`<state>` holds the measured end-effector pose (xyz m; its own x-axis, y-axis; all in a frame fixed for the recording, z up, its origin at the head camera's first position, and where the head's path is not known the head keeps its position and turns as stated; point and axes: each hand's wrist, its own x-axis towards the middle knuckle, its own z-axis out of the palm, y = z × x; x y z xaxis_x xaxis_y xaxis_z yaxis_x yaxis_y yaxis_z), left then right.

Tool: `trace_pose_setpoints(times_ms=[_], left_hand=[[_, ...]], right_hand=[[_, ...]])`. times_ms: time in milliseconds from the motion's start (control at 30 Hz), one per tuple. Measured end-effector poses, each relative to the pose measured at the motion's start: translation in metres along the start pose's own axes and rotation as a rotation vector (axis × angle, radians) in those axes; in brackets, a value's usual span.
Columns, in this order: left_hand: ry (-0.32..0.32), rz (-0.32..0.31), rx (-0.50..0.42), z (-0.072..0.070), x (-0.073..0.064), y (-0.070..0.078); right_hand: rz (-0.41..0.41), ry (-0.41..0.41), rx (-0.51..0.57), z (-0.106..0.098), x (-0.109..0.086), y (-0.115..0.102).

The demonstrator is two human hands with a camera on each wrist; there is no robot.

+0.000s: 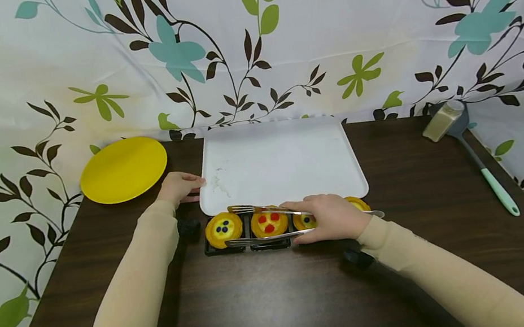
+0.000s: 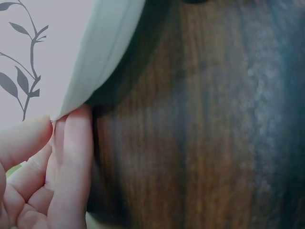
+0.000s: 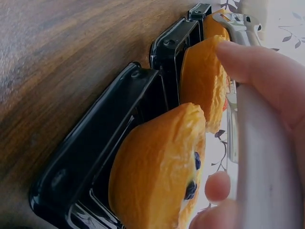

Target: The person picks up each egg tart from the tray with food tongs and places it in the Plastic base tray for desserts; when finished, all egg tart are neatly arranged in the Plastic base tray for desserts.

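Note:
My left hand (image 1: pixel 178 189) is at the left edge of a white rectangular tray (image 1: pixel 277 161). In the left wrist view, the thumb and fingers pinch the edge of that tray (image 2: pixel 105 52). Metal tongs (image 1: pixel 253 240) are gripped in my right hand (image 1: pixel 329 218), their arms spread and pointing left above several round pastry tarts. A blueberry-topped tart (image 1: pixel 223 230) is at the left end, beside a tart with red pieces (image 1: pixel 269 224). The tarts sit in a black sectioned tray (image 3: pixel 95 129) against the white tray's front edge. My right hand partly hides the tarts on the right.
A yellow plate (image 1: pixel 124 171) lies at the back left of the dark table. At the back right rests a grey spatula with a mint handle (image 1: pixel 500 191), a beige block-like item (image 1: pixel 443 120) on its head. Patterned cloth (image 1: pixel 242 35) hangs behind and at the sides.

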<state>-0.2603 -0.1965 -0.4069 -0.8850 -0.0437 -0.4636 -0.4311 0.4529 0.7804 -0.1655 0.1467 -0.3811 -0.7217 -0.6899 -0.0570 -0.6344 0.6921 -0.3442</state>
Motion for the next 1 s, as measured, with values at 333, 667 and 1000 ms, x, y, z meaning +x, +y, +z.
trace_pose_setpoints(times_ms=[333, 667, 1000], left_hand=[[0.011, -0.002, -0.006, 0.0016, -0.0017, 0.0007], [0.012, 0.003, -0.001, 0.002, -0.0053, 0.0018], [0.012, -0.017, -0.009, 0.0019, 0.0029, -0.0009]], right_hand=[[-0.008, 0.008, -0.027, 0.0005, -0.0002, -0.0002], [-0.004, 0.014, -0.044, -0.0006, -0.0004, -0.001], [0.008, 0.017, -0.032, -0.0013, -0.0021, -0.0018]])
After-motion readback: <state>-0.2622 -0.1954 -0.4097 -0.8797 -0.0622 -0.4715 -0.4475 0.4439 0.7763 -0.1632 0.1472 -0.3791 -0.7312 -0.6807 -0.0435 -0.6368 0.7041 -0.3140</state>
